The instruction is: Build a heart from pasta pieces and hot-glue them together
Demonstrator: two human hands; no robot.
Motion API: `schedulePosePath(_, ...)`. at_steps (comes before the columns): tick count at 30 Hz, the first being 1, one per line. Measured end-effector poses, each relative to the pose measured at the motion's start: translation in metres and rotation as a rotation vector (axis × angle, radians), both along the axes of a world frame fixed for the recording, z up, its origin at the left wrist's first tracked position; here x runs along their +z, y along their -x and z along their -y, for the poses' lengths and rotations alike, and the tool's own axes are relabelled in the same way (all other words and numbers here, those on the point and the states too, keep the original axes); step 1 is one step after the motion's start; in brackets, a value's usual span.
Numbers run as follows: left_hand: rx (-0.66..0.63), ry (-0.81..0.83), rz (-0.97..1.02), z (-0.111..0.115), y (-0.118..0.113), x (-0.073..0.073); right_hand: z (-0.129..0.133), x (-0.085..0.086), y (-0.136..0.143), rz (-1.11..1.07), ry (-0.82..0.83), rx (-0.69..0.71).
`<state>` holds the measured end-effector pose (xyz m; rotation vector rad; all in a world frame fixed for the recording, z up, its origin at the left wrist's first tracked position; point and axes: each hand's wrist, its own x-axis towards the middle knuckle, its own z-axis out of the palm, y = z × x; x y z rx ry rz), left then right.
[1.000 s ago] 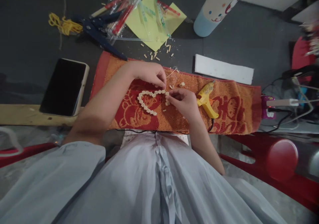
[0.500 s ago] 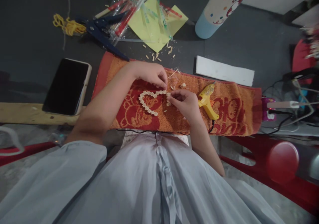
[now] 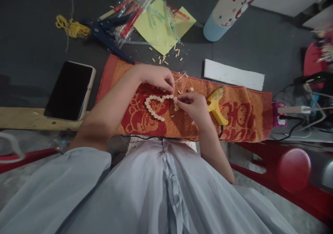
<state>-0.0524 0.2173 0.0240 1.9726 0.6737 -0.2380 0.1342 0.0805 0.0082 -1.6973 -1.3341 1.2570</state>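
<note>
A heart outline made of small pale pieces (image 3: 155, 106) lies on an orange and red towel (image 3: 241, 112). My left hand (image 3: 156, 77) presses its fingertips on the heart's upper right edge. My right hand (image 3: 192, 106) pinches a small pale piece against the heart's right side. A few loose pieces (image 3: 191, 88) lie on the towel just beyond my fingers. A yellow glue gun (image 3: 215, 103) rests on the towel right beside my right hand.
A dark phone (image 3: 69, 91) lies at the left on a wooden plank (image 3: 31, 120). Blue pliers (image 3: 106, 36), yellow cord (image 3: 69, 27), plastic sleeves, yellow paper (image 3: 158, 32), a white foam strip (image 3: 232, 75) and a patterned cylinder (image 3: 229, 10) lie behind. Cables and a power strip (image 3: 293, 110) sit right.
Both hands stay on the heart's right side with only slight finger shifts. The view has drifted a little.
</note>
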Motion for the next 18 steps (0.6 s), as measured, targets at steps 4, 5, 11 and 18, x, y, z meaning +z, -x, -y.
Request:
schedulePosePath(4,0.01,0.016,-0.012,0.0004,-0.0001,0.0007,0.0001,0.0002,-0.0001,-0.008,0.007,0.018)
schedulePosePath(5,0.01,0.019,-0.011,0.0004,0.0,0.0007,0.0002,-0.0002,-0.0002,-0.008,0.004,0.022)
schedulePosePath(11,-0.007,0.01,0.012,0.0,0.0004,0.0,0.0013,-0.001,-0.0014,-0.016,0.002,0.02)
schedulePosePath(18,-0.017,-0.025,-0.036,0.0012,0.0001,0.0017,0.0098,-0.0028,-0.0023,0.061,-0.026,0.028)
